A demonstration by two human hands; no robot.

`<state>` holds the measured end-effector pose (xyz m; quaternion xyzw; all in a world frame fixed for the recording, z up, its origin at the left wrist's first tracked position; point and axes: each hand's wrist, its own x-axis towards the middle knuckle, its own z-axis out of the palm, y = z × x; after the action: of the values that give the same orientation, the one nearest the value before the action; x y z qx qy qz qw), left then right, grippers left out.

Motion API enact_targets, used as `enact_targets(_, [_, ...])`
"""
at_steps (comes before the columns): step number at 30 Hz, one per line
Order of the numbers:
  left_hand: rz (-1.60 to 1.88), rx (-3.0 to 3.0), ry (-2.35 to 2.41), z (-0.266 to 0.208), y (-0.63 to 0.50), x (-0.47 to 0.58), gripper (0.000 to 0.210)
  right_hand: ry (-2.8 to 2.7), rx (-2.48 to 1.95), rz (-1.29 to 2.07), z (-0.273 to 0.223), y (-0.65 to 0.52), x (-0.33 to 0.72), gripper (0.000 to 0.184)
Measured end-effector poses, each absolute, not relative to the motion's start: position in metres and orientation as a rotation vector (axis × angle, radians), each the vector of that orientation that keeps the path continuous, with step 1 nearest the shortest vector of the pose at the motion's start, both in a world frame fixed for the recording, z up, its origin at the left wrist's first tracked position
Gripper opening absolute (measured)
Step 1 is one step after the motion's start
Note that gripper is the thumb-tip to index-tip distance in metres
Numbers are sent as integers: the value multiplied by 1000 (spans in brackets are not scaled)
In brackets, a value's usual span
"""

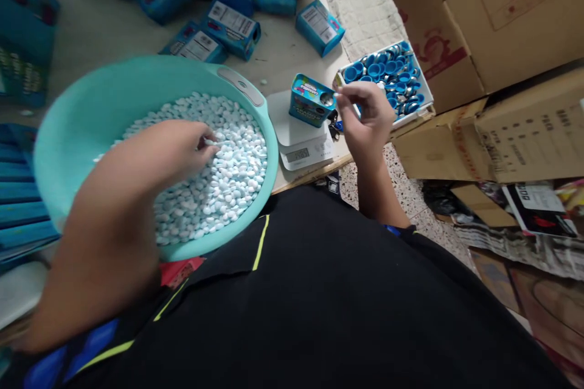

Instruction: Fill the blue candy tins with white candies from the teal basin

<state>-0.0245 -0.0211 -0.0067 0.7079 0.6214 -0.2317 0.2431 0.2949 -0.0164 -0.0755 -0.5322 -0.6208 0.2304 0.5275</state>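
Note:
My left hand [180,146] reaches into a big teal basin [91,109] heaped with small white tablets [228,170], its fingers closed on a small white piece above the pile. My right hand [365,112] hovers beside a small blue tin box [310,100] that stands on a white digital scale [301,146]. Its thumb and forefinger pinch a small white tablet right by the round hole in the box's top.
A white tray of blue round caps [392,76] lies just behind my right hand. Several blue boxes [232,24] are scattered at the back of the table, with more stacked at the left. Large cardboard cartons [493,18] stand at the right, papers on the floor below.

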Motion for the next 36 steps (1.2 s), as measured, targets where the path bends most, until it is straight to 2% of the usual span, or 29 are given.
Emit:
enact_targets(6, [-559, 1931, 1671, -10, -19, -26, 26, -1650, -1167, 315, -67, -36, 268, 21])
enact_targets(12, [-577, 2037, 1611, -20, -15, -38, 29, -2495, -748, 423, -61, -67, 201, 30])
enact_targets(16, [-614, 2052, 1627, -19, -17, -40, 37, -2824, -846, 435, -45, -66, 169, 27])
enact_targets(20, [-490, 2137, 1621, -12, -19, -36, 42, -2897, -935, 446, -35, -65, 164, 28])
enact_targets(27, [-388, 2161, 1547, -15, -19, -40, 36, -2970, -801, 569, -34, -58, 164, 31])
enact_targets(36, [-167, 2221, 1523, -16, -22, -43, 42, -2879, -726, 619, -44, -53, 166, 28])
